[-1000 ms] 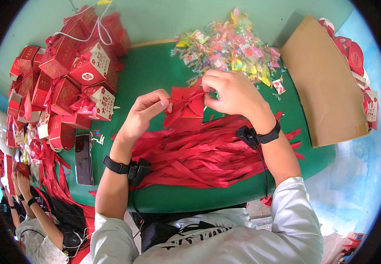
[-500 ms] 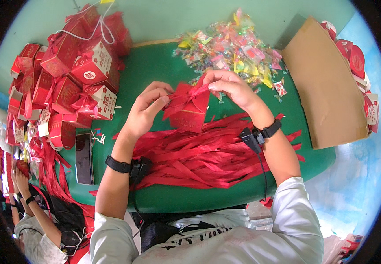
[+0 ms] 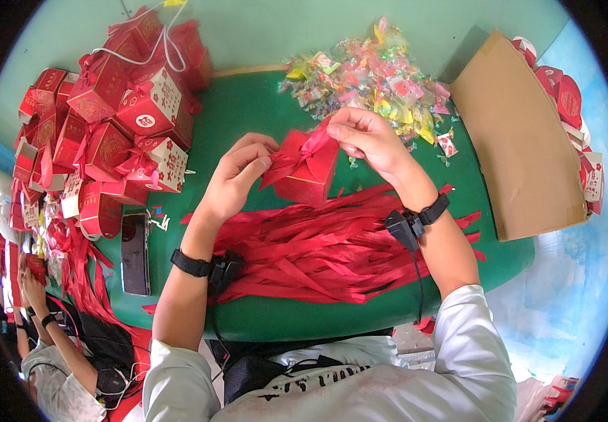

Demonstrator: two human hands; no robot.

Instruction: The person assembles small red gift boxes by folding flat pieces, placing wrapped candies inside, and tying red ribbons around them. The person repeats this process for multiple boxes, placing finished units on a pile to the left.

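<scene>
Between my two hands is a small red gift box (image 3: 309,181) with a red ribbon (image 3: 312,145) tied in a bow on its top. My left hand (image 3: 237,172) pinches the bow's left side with closed fingers. On the other side, my right hand (image 3: 366,138) grips the ribbon between thumb and fingers. The box tilts a little above the table's middle. Just below it, a heap of loose red ribbon strips (image 3: 318,260) spreads across the green table (image 3: 237,105) under my forearms.
Finished-looking red gift boxes (image 3: 107,148) pile high at the left, beside a dark phone (image 3: 135,253). Wrapped candies (image 3: 378,84) heap at the back. A brown cardboard panel (image 3: 522,141) leans at the right, with more boxes behind. At far left, another person's hands (image 3: 33,292) work.
The box has tipped, showing its front more rounded and its lower edge raised slightly. My right hand has shifted a little right, drawing the ribbon outward.
</scene>
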